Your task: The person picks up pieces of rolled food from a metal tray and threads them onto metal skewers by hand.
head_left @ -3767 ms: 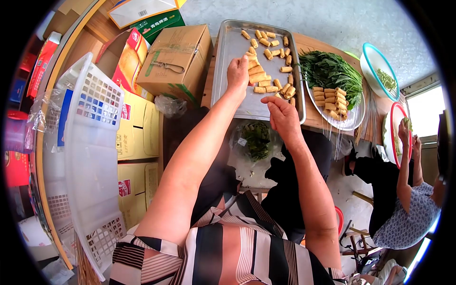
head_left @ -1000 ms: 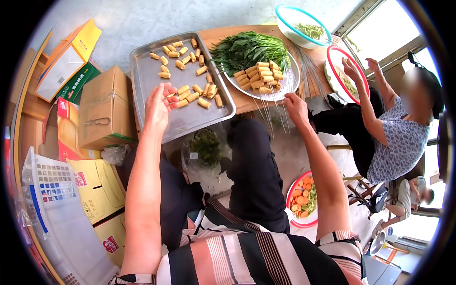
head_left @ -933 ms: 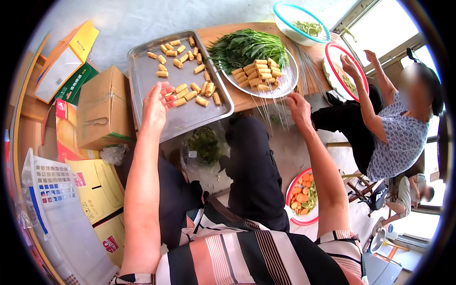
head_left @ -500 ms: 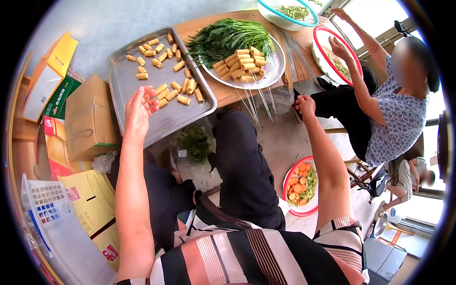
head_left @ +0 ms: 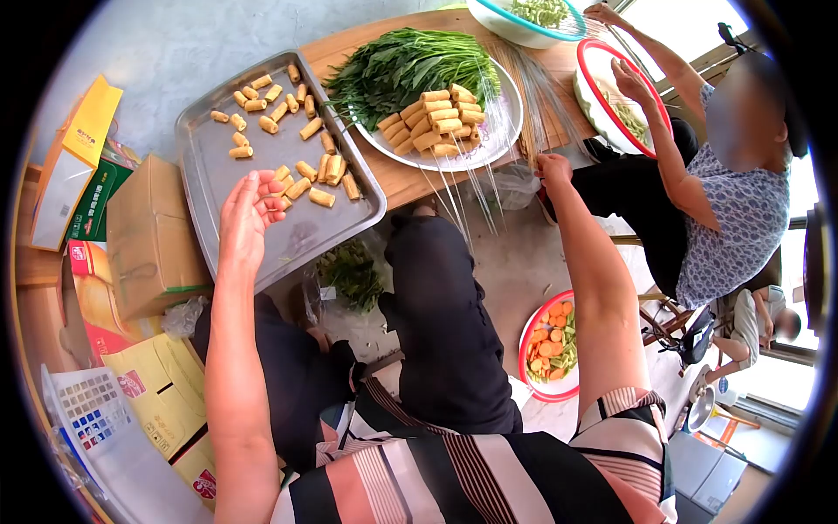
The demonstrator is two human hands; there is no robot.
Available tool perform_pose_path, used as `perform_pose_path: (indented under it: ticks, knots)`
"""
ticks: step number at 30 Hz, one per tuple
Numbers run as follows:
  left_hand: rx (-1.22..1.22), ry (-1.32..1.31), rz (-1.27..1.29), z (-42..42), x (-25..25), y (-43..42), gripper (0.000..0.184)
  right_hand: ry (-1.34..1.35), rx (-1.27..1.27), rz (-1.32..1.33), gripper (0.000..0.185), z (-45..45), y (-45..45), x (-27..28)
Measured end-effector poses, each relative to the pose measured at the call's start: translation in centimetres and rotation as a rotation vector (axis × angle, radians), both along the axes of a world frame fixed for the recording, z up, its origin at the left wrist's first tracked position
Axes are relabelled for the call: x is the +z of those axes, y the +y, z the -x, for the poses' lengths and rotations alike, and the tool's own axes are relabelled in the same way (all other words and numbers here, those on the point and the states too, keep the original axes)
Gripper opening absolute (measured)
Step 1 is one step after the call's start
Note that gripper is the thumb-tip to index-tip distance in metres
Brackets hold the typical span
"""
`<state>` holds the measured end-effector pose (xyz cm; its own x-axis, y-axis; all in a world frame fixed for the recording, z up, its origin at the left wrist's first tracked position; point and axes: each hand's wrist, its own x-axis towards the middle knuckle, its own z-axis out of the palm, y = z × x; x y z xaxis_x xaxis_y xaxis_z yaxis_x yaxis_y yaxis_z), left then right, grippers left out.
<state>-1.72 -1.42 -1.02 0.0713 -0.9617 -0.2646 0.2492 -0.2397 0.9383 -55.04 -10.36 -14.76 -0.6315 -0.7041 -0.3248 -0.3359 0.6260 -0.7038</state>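
Observation:
My left hand hovers over the near side of a metal tray, fingers loosely curved and apart, with no roll visible in them. Beside its fingertips lie several short golden-brown rolls; more are scattered across the tray. My right hand is closed at the table's front edge, by the lower ends of a bundle of thin skewers. Whatever its fingers pinch is too small to make out. Between the hands, a white plate bears stacked rolls with skewers stuck in them, and leafy greens.
Another person sits at the right, hands above a red-rimmed bowl. Behind it stands a teal-rimmed bowl. A red-rimmed plate of cut vegetables is on the floor. Cardboard boxes flank the tray's left.
My right hand has moved up slightly and to the left, towards the skewer ends. My left hand remains over the tray, fingers a bit more curled. The whole view has shifted slightly.

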Motion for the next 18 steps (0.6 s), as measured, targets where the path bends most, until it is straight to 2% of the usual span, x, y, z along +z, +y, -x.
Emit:
perform_pose_path:
  ticks: [6,8,18]
  knots:
    - [-0.005,-0.035,0.021,0.4,0.2,0.2,0.033,-0.016,-0.02,-0.007,0.016,-0.1,0.4,0.0]
    - [-0.008,-0.038,0.026,0.4,0.2,0.3,0.033,-0.227,-0.063,0.096,0.015,-0.1,0.6,-0.1]
    - [-0.016,-0.047,0.012,0.2,0.1,0.4,0.033,-0.046,0.032,0.141,0.014,-0.6,0.9,0.7]
